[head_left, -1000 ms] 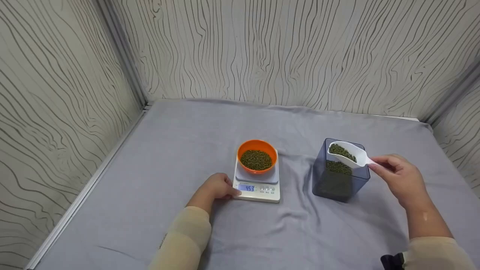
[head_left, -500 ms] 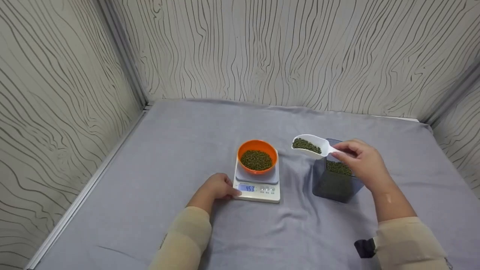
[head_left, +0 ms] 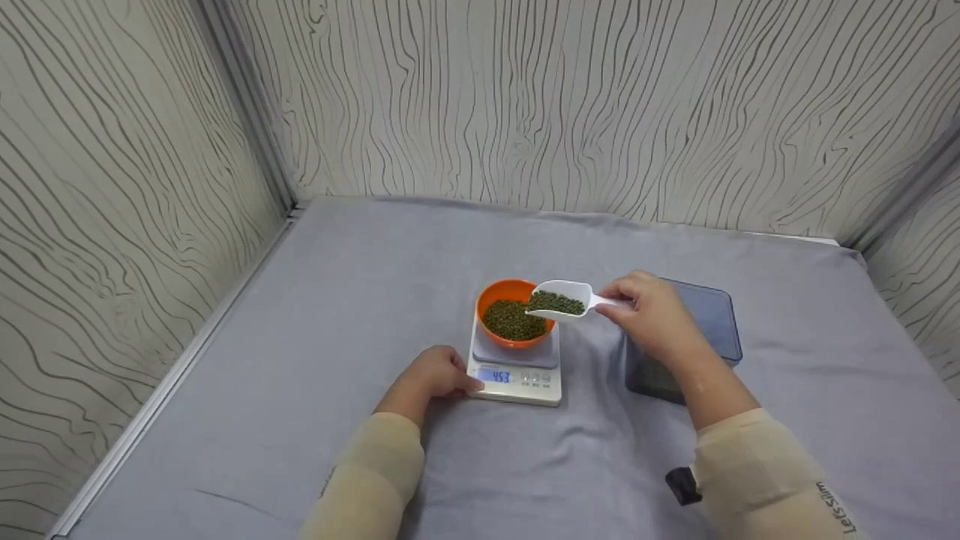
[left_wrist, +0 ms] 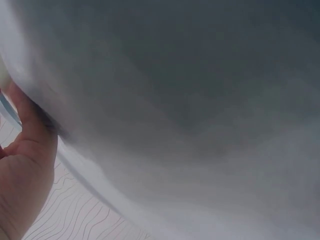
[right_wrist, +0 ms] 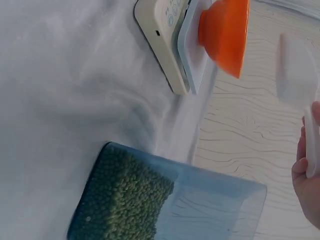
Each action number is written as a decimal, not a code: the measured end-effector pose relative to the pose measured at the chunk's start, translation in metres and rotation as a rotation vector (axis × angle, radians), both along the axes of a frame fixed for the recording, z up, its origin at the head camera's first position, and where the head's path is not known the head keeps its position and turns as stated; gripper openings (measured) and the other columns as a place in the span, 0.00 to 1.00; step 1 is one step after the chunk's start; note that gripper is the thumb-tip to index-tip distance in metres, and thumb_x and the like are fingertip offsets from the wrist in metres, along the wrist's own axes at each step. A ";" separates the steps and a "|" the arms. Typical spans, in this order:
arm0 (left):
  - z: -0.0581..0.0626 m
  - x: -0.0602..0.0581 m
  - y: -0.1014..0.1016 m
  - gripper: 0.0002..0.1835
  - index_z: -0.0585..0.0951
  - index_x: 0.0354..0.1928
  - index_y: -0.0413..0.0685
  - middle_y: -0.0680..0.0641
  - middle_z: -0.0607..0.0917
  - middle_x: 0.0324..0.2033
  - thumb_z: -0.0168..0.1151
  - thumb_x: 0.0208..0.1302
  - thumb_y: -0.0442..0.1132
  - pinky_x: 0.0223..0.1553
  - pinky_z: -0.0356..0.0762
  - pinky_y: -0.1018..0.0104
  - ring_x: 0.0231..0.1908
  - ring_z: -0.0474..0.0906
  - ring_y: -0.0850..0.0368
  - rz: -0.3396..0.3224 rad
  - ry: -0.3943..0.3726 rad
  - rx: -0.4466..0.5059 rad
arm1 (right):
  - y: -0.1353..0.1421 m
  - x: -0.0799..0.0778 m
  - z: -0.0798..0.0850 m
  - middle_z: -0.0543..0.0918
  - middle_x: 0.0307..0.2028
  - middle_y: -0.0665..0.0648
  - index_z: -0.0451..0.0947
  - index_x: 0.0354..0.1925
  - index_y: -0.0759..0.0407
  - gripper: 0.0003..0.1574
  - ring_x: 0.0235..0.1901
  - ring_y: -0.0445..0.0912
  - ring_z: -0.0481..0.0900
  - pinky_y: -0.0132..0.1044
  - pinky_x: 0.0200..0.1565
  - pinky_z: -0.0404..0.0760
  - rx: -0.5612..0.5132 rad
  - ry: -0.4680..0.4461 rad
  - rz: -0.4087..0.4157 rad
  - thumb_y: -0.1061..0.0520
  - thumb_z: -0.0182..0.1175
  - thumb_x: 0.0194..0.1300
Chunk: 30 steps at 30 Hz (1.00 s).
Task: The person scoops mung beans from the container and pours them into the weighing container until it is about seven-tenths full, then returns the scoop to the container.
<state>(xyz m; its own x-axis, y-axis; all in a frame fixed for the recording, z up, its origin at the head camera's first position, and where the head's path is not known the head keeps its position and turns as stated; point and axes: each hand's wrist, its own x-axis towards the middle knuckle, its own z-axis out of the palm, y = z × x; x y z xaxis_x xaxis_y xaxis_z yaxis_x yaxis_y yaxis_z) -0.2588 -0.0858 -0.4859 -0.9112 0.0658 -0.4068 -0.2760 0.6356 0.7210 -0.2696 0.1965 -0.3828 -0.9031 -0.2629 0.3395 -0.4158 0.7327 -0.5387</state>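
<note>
Now | right hand [head_left: 651,311] pinches scoop [head_left: 573,289] | left hand [head_left: 436,372] grips scale [head_left: 520,391] | bowl [head_left: 498,290] between hands

Enclosed beyond the left hand [head_left: 439,373] and right hand [head_left: 643,311] by a pale back wall [head_left: 525,105], printed with dark, wavy wood-grain lines. Flanked well to the left of the left hand by a matching left wall [head_left: 112,187], and to the far right of the right hand by a partly visible right wall [head_left: 926,232]. Framed at the far corners by a grey left post [head_left: 245,105] and right post [head_left: 910,189]. Spread beneath both hands with a grey cloth [head_left: 360,285], rumpled between them, smoother left of the left hand. Bordered on that side by a pale edge strip [head_left: 171,376]. Lit softly, with shallow shadows in the folds.
</note>
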 end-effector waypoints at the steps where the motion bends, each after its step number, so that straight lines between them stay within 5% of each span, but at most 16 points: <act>1: 0.000 0.000 0.000 0.17 0.72 0.28 0.44 0.49 0.74 0.22 0.73 0.45 0.41 0.27 0.68 0.68 0.25 0.70 0.57 -0.001 0.000 -0.004 | -0.003 0.000 0.001 0.79 0.31 0.57 0.82 0.31 0.63 0.06 0.34 0.49 0.74 0.41 0.38 0.72 0.022 -0.005 0.004 0.61 0.66 0.52; 5: 0.000 0.000 0.000 0.17 0.73 0.28 0.44 0.49 0.74 0.22 0.73 0.44 0.42 0.27 0.68 0.67 0.26 0.70 0.56 0.001 -0.004 -0.013 | -0.014 -0.002 0.004 0.77 0.30 0.58 0.81 0.31 0.65 0.07 0.34 0.51 0.73 0.46 0.39 0.72 0.115 0.013 0.008 0.61 0.66 0.52; 13: 0.000 -0.001 0.000 0.17 0.73 0.29 0.45 0.49 0.75 0.23 0.73 0.45 0.42 0.28 0.68 0.66 0.27 0.71 0.55 0.002 -0.015 -0.016 | -0.033 0.000 0.010 0.73 0.26 0.58 0.79 0.30 0.66 0.09 0.31 0.56 0.72 0.47 0.38 0.71 0.299 0.237 0.056 0.63 0.67 0.49; 18: 0.000 -0.001 0.001 0.17 0.73 0.28 0.44 0.48 0.75 0.23 0.73 0.45 0.42 0.28 0.69 0.66 0.27 0.71 0.55 0.010 -0.015 -0.023 | -0.040 0.002 0.014 0.73 0.29 0.58 0.78 0.31 0.66 0.08 0.34 0.55 0.70 0.45 0.39 0.71 0.386 0.297 0.077 0.63 0.66 0.50; 30: 0.000 0.000 0.001 0.17 0.72 0.26 0.45 0.50 0.73 0.20 0.73 0.45 0.42 0.25 0.67 0.68 0.24 0.69 0.57 0.004 0.003 -0.010 | -0.046 0.007 0.022 0.70 0.26 0.58 0.75 0.26 0.67 0.10 0.30 0.54 0.69 0.43 0.36 0.70 0.476 0.496 0.165 0.66 0.68 0.46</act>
<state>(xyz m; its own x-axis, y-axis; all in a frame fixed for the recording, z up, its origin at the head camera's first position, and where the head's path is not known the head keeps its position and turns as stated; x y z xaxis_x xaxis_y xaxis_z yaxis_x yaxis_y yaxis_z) -0.2593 -0.0850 -0.4864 -0.9128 0.0582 -0.4042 -0.2760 0.6417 0.7156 -0.2626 0.1501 -0.3605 -0.6069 -0.6051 0.5153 -0.6553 0.7478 0.1063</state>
